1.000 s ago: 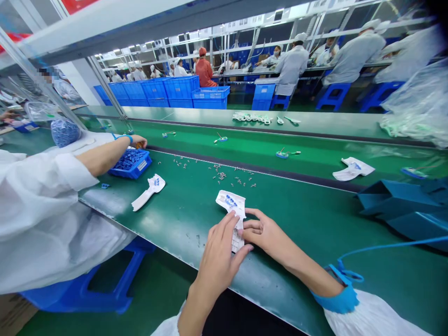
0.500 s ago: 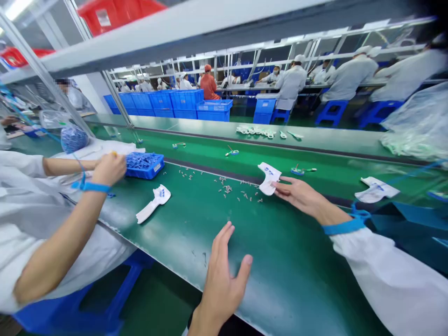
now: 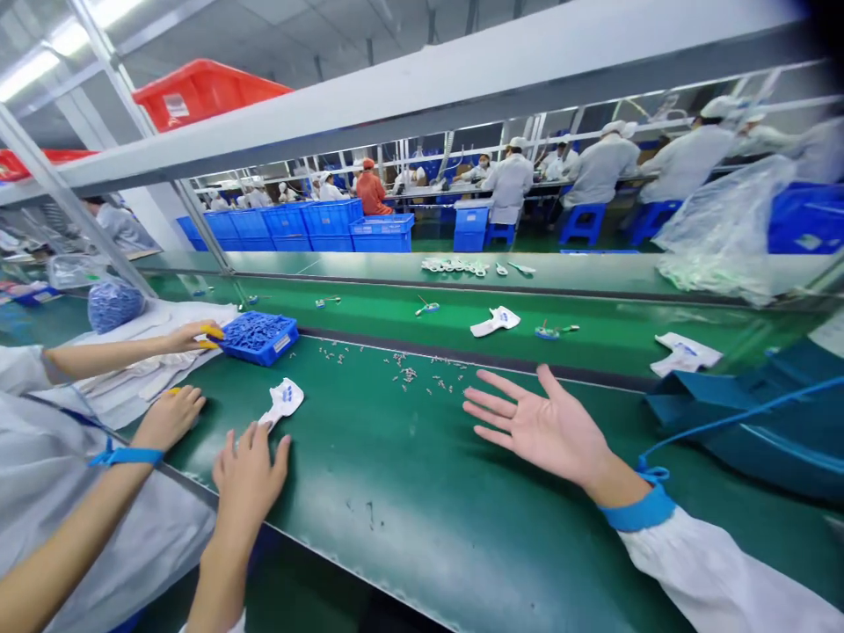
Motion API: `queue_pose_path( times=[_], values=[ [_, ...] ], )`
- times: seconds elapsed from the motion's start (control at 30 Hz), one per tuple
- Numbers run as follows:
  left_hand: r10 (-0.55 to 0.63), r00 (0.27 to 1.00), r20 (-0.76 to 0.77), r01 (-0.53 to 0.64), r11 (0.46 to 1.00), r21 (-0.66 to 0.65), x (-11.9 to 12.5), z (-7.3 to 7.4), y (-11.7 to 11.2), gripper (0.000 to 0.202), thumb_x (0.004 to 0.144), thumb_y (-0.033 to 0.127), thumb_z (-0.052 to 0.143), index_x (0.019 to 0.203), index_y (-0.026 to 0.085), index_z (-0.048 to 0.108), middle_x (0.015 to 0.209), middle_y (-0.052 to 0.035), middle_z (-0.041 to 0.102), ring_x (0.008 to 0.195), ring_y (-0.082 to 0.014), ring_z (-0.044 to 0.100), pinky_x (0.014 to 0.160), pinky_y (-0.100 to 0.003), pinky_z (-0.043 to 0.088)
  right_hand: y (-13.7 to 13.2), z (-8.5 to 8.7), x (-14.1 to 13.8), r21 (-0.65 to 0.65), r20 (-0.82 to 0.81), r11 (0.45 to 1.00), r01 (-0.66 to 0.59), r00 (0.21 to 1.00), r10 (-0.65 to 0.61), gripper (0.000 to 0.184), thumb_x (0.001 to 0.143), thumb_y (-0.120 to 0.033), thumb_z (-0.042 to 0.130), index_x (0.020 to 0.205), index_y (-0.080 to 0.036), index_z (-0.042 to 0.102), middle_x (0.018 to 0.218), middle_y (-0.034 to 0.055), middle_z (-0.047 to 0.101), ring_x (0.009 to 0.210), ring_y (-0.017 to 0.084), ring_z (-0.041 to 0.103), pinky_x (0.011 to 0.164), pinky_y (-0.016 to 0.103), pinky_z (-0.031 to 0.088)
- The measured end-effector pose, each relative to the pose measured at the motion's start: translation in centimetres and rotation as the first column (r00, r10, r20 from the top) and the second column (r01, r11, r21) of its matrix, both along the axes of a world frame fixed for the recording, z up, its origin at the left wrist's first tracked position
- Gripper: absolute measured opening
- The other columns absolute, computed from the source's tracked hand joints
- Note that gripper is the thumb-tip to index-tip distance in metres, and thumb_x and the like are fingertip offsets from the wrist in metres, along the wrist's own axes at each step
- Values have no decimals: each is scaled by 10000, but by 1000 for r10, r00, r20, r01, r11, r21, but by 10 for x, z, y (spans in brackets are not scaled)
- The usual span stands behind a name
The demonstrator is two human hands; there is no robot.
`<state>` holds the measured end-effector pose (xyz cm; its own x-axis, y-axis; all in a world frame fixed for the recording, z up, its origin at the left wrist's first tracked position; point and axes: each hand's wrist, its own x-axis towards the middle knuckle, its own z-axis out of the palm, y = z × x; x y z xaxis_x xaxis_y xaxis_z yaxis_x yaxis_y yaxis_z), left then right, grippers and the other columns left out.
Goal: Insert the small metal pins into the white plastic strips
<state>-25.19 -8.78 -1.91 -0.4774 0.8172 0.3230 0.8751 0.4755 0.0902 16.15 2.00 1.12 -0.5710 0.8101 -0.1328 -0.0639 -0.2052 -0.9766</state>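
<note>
My left hand (image 3: 249, 483) reaches over the near end of a white plastic handle-shaped shell (image 3: 286, 397) with small blue pieces in its wide head. Its fingertips meet the narrow end; the thumb stands apart, with no closed grip visible. My right hand (image 3: 544, 426) is open and empty over the green table (image 3: 409, 483), palm showing, fingers spread. Beyond its fingertips, another such white shell (image 3: 496, 322) lies on the green belt (image 3: 369, 308). Small metallic pieces (image 3: 407, 374) are scattered on the table between my hands.
A co-worker's hands (image 3: 172, 418) are close to my left hand, beside a blue tray (image 3: 260, 337) of blue parts. Small wired parts (image 3: 554, 332) and a third white shell (image 3: 686, 353) lie on the belt. A teal bin (image 3: 745, 431) stands at right; a shelf (image 3: 369, 97) crosses overhead.
My right hand has let go of a white shell, now on the belt, and opened. My left hand has moved left to the other shell. The co-worker's arms have shifted and the view has turned.
</note>
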Motion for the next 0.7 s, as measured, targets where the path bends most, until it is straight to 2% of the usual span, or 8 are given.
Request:
queue_pose_path(
  times=[0.1, 0.2, 0.27, 0.37, 0.5, 0.57, 0.63, 0.7],
  values=[
    [-82, 997, -5, 81, 996, -23, -5, -7, -5, 396, 958, 309, 397, 1271, 167, 595, 1292, -156, 577, 1144, -344, 555, 955, -505, 455, -7, 0, -3, 2, -68, 1000, 5, 998, -5, 683, 970, -647, 171, 1506, -271, 365, 1462, 124, 518, 1303, 298, 529, 965, 495, 497],
    [-264, 964, 16, 264, 964, 27, 18, -22, -14, 387, 945, 355, 429, 1239, 207, 634, 1212, -145, 586, 991, -314, 599, 864, -476, 497, 1, -9, -9, 95, -70, 994, 53, 996, -46, 621, 974, -627, 283, 1437, -262, 481, 1410, 123, 572, 1271, 304, 558, 987, 512, 479],
    [-388, 920, 54, 382, 920, 91, 50, -30, -22, 389, 941, 388, 451, 1227, 208, 645, 1178, -150, 575, 925, -295, 604, 806, -454, 515, 8, -18, -17, 282, 116, 954, 102, 983, -140, 580, 934, -622, 436, 1365, -257, 566, 1395, 111, 588, 1285, 302, 540, 1057, 516, 420],
    [-515, 846, 139, 495, 855, 155, 113, -29, -35, 383, 954, 381, 466, 1264, 212, 615, 1180, -148, 548, 924, -273, 599, 779, -417, 519, 14, -29, -36, 556, 306, 827, 81, 905, -295, 557, 871, -603, 580, 1302, -254, 625, 1414, 84, 573, 1342, 284, 472, 1159, 497, 290],
    [-557, 789, 259, 531, 831, 169, 185, -18, -48, 376, 968, 340, 458, 1317, 253, 565, 1183, -136, 531, 937, -266, 585, 775, -407, 506, 20, -36, -51, 542, 214, 820, 183, 914, -346, 555, 985, -597, 335, 1329, -249, 596, 1371, 84, 608, 1263, 249, 552, 1076, 457, 411],
    [-545, 785, 295, 510, 838, 191, 204, -15, -51, 369, 969, 328, 461, 1317, 266, 564, 1189, -134, 526, 948, -269, 574, 785, -411, 496, 24, -40, -50, 646, 265, 743, 175, 862, -432, 517, 1012, -516, 309, 1341, -224, 581, 1391, 102, 584, 1270, 255, 536, 1062, 460, 422],
    [-545, 780, 308, 504, 838, 207, 213, -15, -52, 362, 967, 320, 471, 1314, 282, 569, 1190, -126, 530, 940, -266, 568, 793, -415, 490, 28, -44, -46, 799, 389, 602, -3, 766, -511, 423, 1004, -384, 381, 1319, -203, 596, 1401, 117, 564, 1286, 273, 498, 1074, 485, 399],
    [-561, 769, 308, 519, 828, 212, 214, -16, -52, 359, 958, 326, 494, 1307, 298, 578, 1192, -118, 537, 931, -263, 567, 795, -413, 489, 30, -49, -43, 840, 480, 511, -185, 693, -538, 352, 975, -272, 428, 1240, -205, 650, 1317, 122, 616, 1216, 287, 528, 1033, 497, 427]
  ],
)
